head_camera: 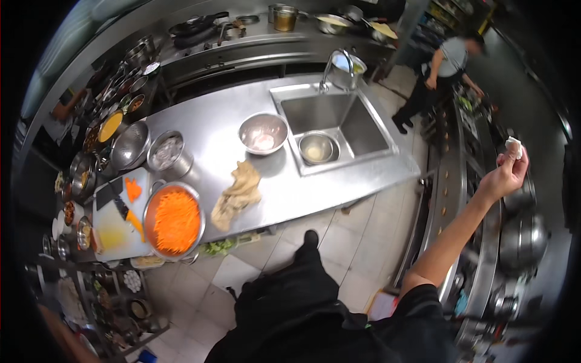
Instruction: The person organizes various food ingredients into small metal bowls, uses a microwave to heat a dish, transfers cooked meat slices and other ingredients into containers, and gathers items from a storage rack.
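Stretched far out to the right, my right hand (506, 174) pinches a small crumpled white piece (514, 147), perhaps paper or cloth, above the stove line. My left hand is out of view. A blurred forearm (68, 336) shows at the lower left rim. Before me stands a steel worktable (313, 199) with a tan rag (238, 193) and a steel mixing bowl (263, 131) beside the sink (376, 159). A large bowl of shredded carrot (177, 222) sits at the table's left, next to a cutting board (122, 220) bearing an orange-handled knife (131, 220).
A small bowl (317, 147) rests in the sink, below a curved faucet (324, 75). Another person (447, 63) stands at the far right by the stoves. A colander (130, 145) and a deep pot (170, 156) crowd the table's left end. A lidded wok (524, 240) is at right.
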`<move>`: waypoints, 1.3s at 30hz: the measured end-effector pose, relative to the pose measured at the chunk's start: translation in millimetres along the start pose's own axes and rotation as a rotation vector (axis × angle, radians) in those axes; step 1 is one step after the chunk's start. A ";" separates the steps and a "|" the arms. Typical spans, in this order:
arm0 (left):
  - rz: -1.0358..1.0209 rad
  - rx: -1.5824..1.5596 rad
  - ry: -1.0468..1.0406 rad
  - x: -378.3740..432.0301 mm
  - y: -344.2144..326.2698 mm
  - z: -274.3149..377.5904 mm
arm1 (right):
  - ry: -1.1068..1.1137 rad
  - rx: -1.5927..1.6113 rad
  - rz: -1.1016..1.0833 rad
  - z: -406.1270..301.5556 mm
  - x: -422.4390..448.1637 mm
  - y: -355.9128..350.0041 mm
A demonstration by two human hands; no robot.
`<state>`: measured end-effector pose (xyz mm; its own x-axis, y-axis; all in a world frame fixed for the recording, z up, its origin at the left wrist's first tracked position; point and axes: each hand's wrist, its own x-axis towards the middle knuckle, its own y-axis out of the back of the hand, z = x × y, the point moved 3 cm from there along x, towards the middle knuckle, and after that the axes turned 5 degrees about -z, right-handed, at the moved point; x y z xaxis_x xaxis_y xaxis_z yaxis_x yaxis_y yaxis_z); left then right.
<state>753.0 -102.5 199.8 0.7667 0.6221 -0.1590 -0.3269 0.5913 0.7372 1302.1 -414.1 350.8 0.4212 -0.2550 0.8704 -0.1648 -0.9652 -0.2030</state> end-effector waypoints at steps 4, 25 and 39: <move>0.057 -0.191 0.179 67.8 -85.1 40.6 | -0.194 -0.224 -0.013 232.0 29.1 -77.2; 0.644 0.029 0.360 -26.2 -21.2 132.8 | -0.835 0.947 -1.932 -43.2 -357.3 -240.0; 0.025 2.590 0.516 -246.9 223.1 61.3 | -0.150 1.113 -2.116 -470.0 -521.1 -475.5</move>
<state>524.6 -155.7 443.8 0.5506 0.8318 0.0709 0.7976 -0.4991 -0.3388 741.8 204.9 204.6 -0.6415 0.7579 0.1187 0.7179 0.5385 0.4412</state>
